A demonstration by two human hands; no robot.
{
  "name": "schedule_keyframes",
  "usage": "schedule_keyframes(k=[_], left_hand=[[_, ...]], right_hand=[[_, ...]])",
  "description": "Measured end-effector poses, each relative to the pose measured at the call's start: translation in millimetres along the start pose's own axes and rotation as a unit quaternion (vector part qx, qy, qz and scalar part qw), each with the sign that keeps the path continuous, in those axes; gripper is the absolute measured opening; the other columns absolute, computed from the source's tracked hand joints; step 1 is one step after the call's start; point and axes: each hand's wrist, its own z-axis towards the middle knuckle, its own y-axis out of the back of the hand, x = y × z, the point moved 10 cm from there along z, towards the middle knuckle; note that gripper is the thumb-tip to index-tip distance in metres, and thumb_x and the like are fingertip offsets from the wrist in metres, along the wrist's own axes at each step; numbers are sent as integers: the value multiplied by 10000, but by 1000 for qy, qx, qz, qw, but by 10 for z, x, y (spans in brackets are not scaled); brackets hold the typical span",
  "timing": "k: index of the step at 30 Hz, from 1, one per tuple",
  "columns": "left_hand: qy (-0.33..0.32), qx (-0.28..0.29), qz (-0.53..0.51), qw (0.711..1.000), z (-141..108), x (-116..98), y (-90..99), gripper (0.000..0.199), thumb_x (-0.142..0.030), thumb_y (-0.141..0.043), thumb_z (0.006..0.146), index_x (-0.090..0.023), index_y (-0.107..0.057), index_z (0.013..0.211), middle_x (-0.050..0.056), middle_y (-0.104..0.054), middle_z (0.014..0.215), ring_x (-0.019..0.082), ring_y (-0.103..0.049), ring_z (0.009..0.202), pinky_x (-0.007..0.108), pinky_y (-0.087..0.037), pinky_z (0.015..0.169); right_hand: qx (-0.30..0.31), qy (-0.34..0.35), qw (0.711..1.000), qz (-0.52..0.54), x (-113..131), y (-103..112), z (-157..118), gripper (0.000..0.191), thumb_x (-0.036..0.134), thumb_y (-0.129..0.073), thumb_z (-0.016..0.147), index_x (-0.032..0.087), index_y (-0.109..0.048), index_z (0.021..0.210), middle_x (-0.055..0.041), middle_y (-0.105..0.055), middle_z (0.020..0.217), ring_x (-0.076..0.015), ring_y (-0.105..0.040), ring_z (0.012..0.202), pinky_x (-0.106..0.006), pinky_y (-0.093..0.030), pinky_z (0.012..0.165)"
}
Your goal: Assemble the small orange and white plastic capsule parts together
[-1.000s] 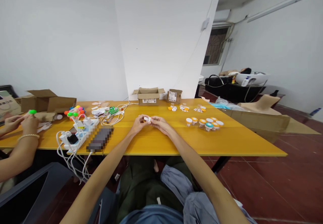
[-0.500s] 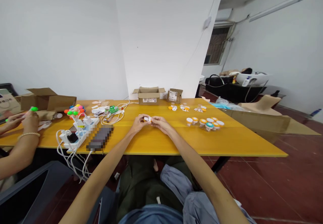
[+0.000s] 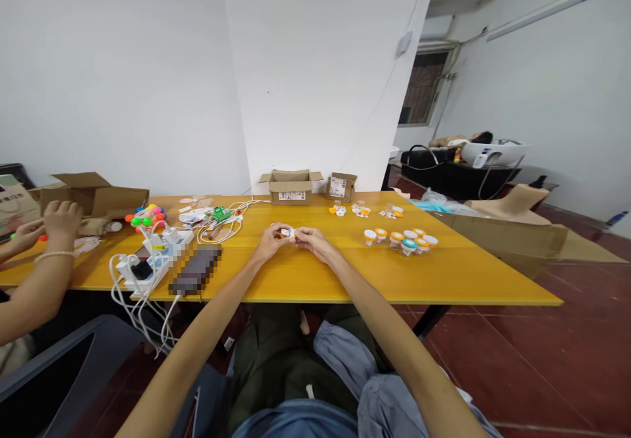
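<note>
Above the yellow table (image 3: pixel 315 280), my left hand (image 3: pixel 270 243) and my right hand (image 3: pixel 315 243) meet, both closed at the fingertips on a small white piece with dark marks (image 3: pixel 287 233). Its exact kind is too small to make out, and fingers cover part of it. To the right of my hands stands a group of small clear cups with orange, teal and white lids (image 3: pixel 409 246). Farther back lie little piles of orange and white round parts (image 3: pixel 363 212) with clear pieces among them.
An open cardboard box (image 3: pixel 290 194) and a smaller carton (image 3: pixel 341 188) stand against the wall. On the left are a power strip (image 3: pixel 165 254) with white cables, a blurred dark device (image 3: pixel 196 271), a colourful ball cluster (image 3: pixel 146 218) and a co-worker's hands (image 3: pixel 62 224).
My hands and the white piece have hardly moved. At the left, the co-worker's nearer hand has risen, and the green-tipped item above it no longer shows.
</note>
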Motion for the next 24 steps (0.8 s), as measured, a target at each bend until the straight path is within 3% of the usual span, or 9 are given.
schedule_keyframes(k=[9, 16, 24], left_hand=[[-27, -19, 56, 998, -18, -79, -2, 317, -336, -847, 622, -199, -682, 856, 12, -680, 835, 168, -614, 778, 272, -462, 690], [-67, -32, 114, 991, -51, -177, -14, 250, -290, -810, 672, -209, -669, 863, 11, -687, 851, 180, -609, 805, 284, -458, 696], [-58, -49, 125, 989, -50, -161, 19, 236, -313, -811, 663, -217, -671, 827, 10, -684, 820, 187, -603, 779, 293, -450, 688]], right_hand=[[-33, 18, 999, -3, 21, 35, 4, 412, 490, -894, 485, 195, -747, 732, -20, -720, 756, -150, -639, 719, -303, -517, 774], [-53, 39, 998, -15, 35, 91, 9, 356, 469, -880, 518, 202, -750, 715, -21, -733, 765, -164, -647, 745, -319, -511, 797], [-54, 34, 998, 0, -1, 84, 14, 354, 469, -885, 524, 208, -757, 725, -27, -729, 752, -178, -663, 746, -352, -542, 828]])
